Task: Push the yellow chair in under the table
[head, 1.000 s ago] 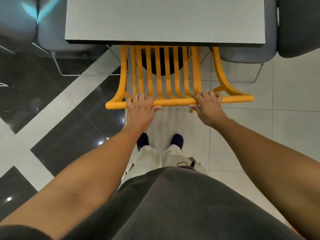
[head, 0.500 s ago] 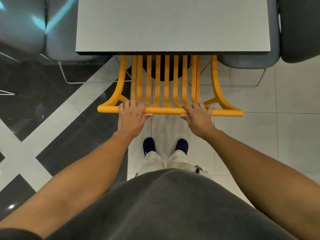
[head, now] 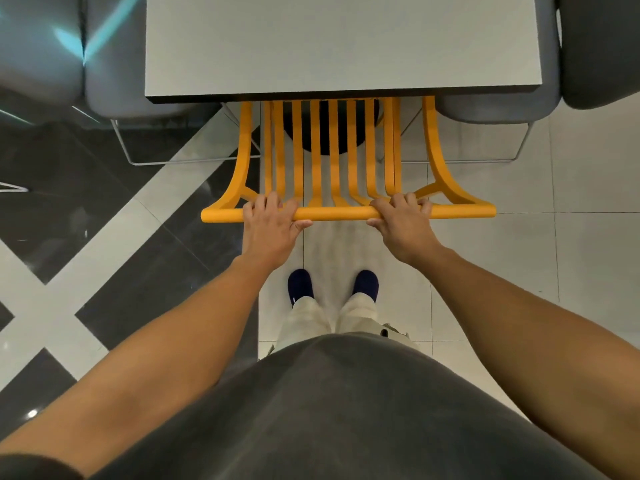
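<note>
The yellow chair [head: 334, 213] has a slatted back and stands in front of me, its seat hidden beneath the grey table [head: 343, 46]. Only the backrest slats and the top rail stick out from the table's near edge. My left hand [head: 270, 225] grips the top rail left of centre. My right hand [head: 403, 220] grips the same rail right of centre. Fingers of both hands curl over the rail.
Grey upholstered chairs [head: 498, 105] with thin metal legs flank the table on the left [head: 117, 98] and right. A dark round table base [head: 325, 133] shows behind the slats. My feet [head: 301, 284] stand on light tiles; dark glossy tiles lie to the left.
The chair's top rail has straightened from a slight tilt to parallel with the table edge. Both hands kept their grip on the rail.
</note>
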`<state>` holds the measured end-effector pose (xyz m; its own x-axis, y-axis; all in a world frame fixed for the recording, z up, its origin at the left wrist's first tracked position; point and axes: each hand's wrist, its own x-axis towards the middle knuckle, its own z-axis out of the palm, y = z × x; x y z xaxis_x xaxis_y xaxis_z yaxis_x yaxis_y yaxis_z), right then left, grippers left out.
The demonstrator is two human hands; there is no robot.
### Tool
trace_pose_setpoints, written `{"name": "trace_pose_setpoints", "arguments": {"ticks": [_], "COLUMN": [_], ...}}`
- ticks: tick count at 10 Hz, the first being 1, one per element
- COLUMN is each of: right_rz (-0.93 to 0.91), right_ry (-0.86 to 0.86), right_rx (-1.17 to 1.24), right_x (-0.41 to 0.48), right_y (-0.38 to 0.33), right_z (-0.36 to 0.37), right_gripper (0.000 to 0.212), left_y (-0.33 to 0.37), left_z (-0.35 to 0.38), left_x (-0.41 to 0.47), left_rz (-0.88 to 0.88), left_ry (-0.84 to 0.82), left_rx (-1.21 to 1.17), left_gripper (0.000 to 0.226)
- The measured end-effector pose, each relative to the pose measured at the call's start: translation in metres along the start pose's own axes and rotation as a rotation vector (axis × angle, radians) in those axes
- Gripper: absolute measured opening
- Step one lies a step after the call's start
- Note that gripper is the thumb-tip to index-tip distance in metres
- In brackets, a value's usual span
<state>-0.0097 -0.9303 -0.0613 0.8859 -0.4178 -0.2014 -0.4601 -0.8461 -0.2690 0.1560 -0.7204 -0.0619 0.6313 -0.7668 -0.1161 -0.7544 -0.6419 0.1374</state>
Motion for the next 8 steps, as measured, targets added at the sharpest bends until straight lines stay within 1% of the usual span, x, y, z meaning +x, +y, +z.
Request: {"name": "trace_pose_setpoints", "arguments": {"ticks": [3,5,6,7,8], "right_rz": [0.019,0.014,0.039,0.086,0.164], "right_ry": [-0.011,-0.035,-0.105,-0.255,-0.349], "right_rx": [0.009,-0.012,-0.055,-0.044,0.029], "right_x": [0.002,0.003,0.003,0.017,0.040], "right_y": [-0.010,-0.009,-0.015,-0.020,-0.019], "right_z": [0.000,-0.003,-0.010,-0.028,-0.062], "right_gripper": [0.033,0.038,0.050,0.067,0.075], "left_y": [-0.011,-0.009,-0.009,-0.010,-0.013], "left_z": [-0.005,-0.003,-0.010,-0.027,-0.061], "left_x": [0.002,0.003,0.004,0.019,0.051], "left_rz": [-0.003,0.011,0.000,-0.035,-0.110], "left_ry": [-0.032,-0.019,-0.111,-0.354,-0.534], "left_rx": [-0.022,0.027,0.028,0.003,-0.048], "left_gripper": [0.050,0.052,0.061,0.083,0.100]}}
